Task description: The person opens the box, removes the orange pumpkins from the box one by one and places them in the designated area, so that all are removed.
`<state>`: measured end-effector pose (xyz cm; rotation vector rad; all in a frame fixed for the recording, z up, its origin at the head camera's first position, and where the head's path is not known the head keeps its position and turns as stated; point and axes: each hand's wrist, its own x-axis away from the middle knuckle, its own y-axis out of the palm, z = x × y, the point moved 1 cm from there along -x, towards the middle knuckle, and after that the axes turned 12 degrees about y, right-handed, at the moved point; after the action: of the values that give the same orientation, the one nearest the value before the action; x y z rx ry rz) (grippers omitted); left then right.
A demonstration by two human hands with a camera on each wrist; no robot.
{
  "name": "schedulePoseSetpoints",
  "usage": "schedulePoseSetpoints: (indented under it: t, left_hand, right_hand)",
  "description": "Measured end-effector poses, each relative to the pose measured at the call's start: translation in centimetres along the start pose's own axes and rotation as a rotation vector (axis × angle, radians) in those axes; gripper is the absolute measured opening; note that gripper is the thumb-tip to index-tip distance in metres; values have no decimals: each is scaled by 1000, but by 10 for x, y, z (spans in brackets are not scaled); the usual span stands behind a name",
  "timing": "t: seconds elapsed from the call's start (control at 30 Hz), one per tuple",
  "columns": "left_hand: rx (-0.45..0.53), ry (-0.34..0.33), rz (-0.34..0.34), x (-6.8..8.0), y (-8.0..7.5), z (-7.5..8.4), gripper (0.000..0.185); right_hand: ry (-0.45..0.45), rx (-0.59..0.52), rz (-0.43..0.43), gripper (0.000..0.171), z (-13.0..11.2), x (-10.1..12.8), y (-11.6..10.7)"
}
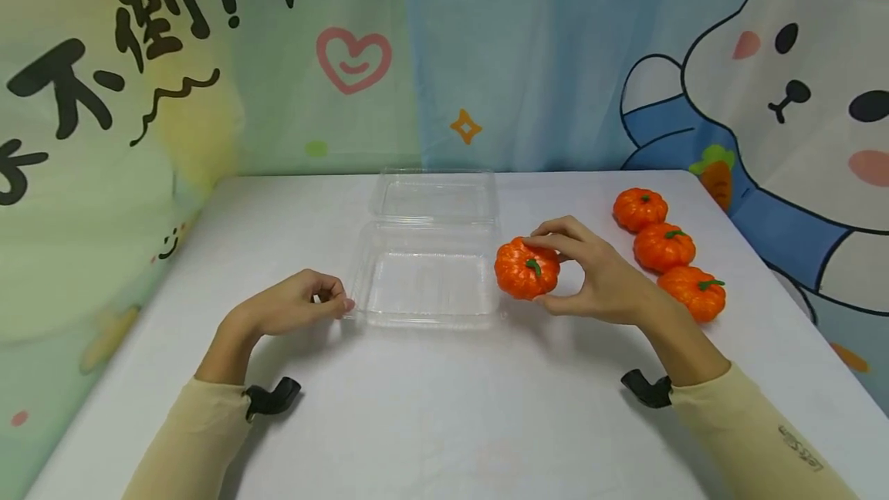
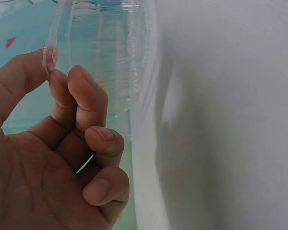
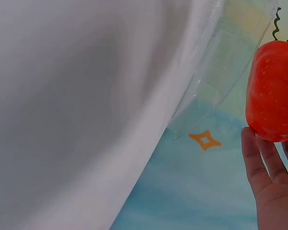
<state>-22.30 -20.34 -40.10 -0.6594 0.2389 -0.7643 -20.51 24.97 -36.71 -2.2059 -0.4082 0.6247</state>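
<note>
A clear plastic clamshell box (image 1: 430, 321) lies unfolded on the table, its lid (image 1: 437, 199) tipped back toward the far edge. With thumb and index finger, my left hand (image 1: 295, 303) pinches the box's near left corner; the left wrist view shows the pinched rim (image 2: 52, 60) up close. My right hand (image 1: 597, 276) holds a small orange pumpkin (image 1: 526, 268) with a green stem between thumb and fingers, just off the box's right side. In the right wrist view the pumpkin (image 3: 273, 91) looks red and is partly cut off by the frame edge.
Three more orange pumpkins stand in a slanting row on the right: a far one (image 1: 640, 209), a middle one (image 1: 664, 247) and a near one (image 1: 693, 293), beside my right forearm. Behind the white table (image 1: 444, 415) hangs a printed cloth (image 1: 528, 52).
</note>
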Motion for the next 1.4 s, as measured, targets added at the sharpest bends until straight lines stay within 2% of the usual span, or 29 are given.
schedulePoseSetpoints:
  t: [0.27,0.63,1.13,1.4]
  left_hand:
    - [-9,12,-11,-2,-4,0,25]
    - [-35,-22,-10,2,-9,-1,25]
    - [-10,-26,-4,-1,-6,-1,25]
    - [-18,-16,-13,0,-5,-4,25]
  right_hand:
    - [98,1,44,75,16,30,-8]
    - [186,71,42,76,28,62,-24]
    - [308,127,55,77,39,105,-49]
    - [437,136,41,72,41,127,-57]
